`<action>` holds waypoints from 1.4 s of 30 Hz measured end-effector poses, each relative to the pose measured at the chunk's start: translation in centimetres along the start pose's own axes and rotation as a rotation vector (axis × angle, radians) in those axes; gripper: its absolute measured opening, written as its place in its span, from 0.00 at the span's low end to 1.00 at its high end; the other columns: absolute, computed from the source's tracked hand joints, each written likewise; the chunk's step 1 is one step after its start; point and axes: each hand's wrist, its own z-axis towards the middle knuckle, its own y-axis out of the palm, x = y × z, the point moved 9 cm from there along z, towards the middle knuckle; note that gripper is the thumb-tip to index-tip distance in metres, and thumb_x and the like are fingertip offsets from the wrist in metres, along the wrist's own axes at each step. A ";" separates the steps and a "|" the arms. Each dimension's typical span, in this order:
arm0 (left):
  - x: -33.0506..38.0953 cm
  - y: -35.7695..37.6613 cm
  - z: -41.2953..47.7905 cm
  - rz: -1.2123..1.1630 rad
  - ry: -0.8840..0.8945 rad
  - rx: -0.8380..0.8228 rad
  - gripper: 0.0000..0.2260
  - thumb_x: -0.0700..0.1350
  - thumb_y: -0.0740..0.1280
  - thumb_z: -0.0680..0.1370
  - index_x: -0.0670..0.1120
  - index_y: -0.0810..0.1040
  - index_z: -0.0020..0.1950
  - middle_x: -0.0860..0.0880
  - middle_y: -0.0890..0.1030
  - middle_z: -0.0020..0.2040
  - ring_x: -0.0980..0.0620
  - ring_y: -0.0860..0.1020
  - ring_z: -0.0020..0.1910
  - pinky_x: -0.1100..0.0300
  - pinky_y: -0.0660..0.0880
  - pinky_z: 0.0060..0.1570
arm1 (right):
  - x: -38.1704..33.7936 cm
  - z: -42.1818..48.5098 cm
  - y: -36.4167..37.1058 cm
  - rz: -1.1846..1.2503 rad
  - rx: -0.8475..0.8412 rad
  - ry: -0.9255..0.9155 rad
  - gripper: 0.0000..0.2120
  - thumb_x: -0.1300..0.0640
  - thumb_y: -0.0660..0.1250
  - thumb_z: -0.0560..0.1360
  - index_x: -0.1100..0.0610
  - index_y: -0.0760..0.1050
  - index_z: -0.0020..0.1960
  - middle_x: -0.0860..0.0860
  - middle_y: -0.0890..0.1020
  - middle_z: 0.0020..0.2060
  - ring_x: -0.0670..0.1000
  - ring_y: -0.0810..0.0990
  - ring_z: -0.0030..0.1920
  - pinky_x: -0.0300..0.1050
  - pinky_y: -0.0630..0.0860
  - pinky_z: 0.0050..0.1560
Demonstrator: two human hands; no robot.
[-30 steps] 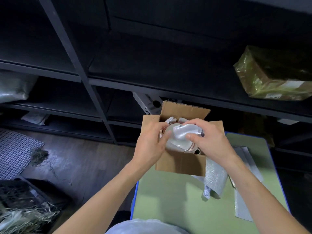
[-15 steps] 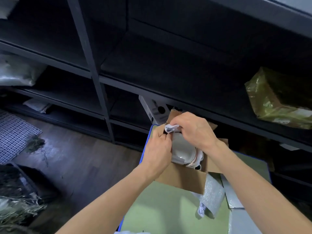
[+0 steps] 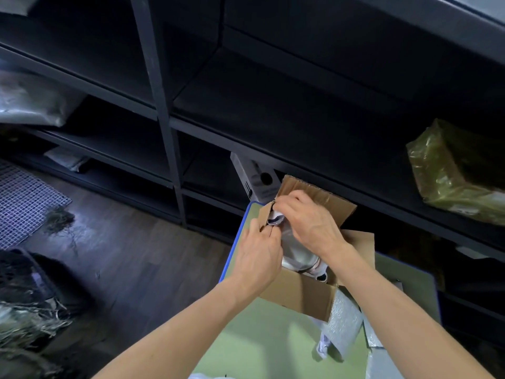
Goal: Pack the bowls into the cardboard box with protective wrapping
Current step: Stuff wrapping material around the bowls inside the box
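Note:
An open cardboard box (image 3: 300,294) stands on the green table (image 3: 262,343). Inside it sits a bowl (image 3: 300,257) covered in whitish protective wrap, with a coloured rim showing low at its right. My right hand (image 3: 308,222) reaches over the bowl and pinches a bunched end of the wrap (image 3: 276,217) at the box's far left corner. My left hand (image 3: 259,255) is at the box's left wall, fingers curled round that wall's top edge beside the wrap. A loose silvery bubble wrap sheet (image 3: 344,324) hangs beside the box's near right corner.
Dark metal shelving (image 3: 164,105) rises behind the table, holding a white carton (image 3: 257,179) and a parcel in yellowish film (image 3: 459,170). More flat wrap sheets (image 3: 382,362) lie at the table's right. On the floor left are a mesh mat (image 3: 24,198) and straw-filled crates (image 3: 24,310).
The bowl has gone from above the box down into it. Both hands shifted to the box's far left corner, the right one now pinching the wrap's end. The camera tilted up.

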 end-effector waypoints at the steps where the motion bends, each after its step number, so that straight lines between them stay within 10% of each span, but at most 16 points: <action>1: -0.1 -0.1 0.0 -0.014 -0.010 0.009 0.04 0.40 0.57 0.78 0.48 0.67 0.44 0.48 0.78 0.44 0.48 0.60 0.43 0.55 0.59 0.42 | 0.3 -0.2 -0.2 -0.004 0.022 0.040 0.19 0.66 0.69 0.71 0.55 0.78 0.60 0.48 0.78 0.58 0.52 0.76 0.57 0.43 0.80 0.39; 13: 0.0 0.2 -0.3 -0.004 0.020 0.028 0.11 0.40 0.52 0.78 0.47 0.73 0.54 0.50 0.78 0.48 0.48 0.59 0.43 0.56 0.59 0.43 | -0.8 0.9 2.0 0.036 -0.026 0.067 0.12 0.63 0.74 0.66 0.58 0.80 0.49 0.52 0.81 0.40 0.56 0.79 0.42 0.49 0.77 0.33; 20: -0.2 0.5 -0.3 -0.059 -0.018 0.022 0.18 0.41 0.56 0.76 0.44 0.73 0.65 0.49 0.81 0.55 0.44 0.70 0.48 0.52 0.71 0.48 | 0.4 -1.0 1.2 0.071 0.072 0.097 0.16 0.67 0.67 0.72 0.58 0.81 0.58 0.51 0.83 0.56 0.53 0.80 0.56 0.48 0.82 0.49; 27: 0.4 1.9 -0.1 0.084 0.094 -0.095 0.17 0.40 0.49 0.79 0.43 0.73 0.61 0.47 0.74 0.55 0.45 0.69 0.51 0.52 0.65 0.52 | 0.1 -1.0 4.2 0.078 -0.178 0.100 0.19 0.66 0.67 0.76 0.59 0.78 0.66 0.54 0.80 0.63 0.53 0.75 0.67 0.50 0.75 0.65; 32: 1.2 -1.7 -0.9 0.092 0.189 0.066 0.08 0.43 0.69 0.71 0.48 0.80 0.50 0.54 0.80 0.44 0.50 0.67 0.36 0.59 0.63 0.37 | 0.5 -1.8 2.7 0.077 -0.067 0.164 0.19 0.68 0.70 0.72 0.58 0.81 0.62 0.52 0.83 0.58 0.53 0.78 0.62 0.48 0.78 0.62; 42: 0.5 -1.9 -2.9 -0.027 0.171 -0.036 0.17 0.48 0.56 0.82 0.48 0.68 0.71 0.53 0.73 0.65 0.48 0.68 0.56 0.54 0.72 0.55 | 0.5 -8.3 0.7 0.139 0.058 0.360 0.19 0.66 0.67 0.72 0.54 0.81 0.62 0.47 0.82 0.60 0.51 0.76 0.64 0.45 0.76 0.59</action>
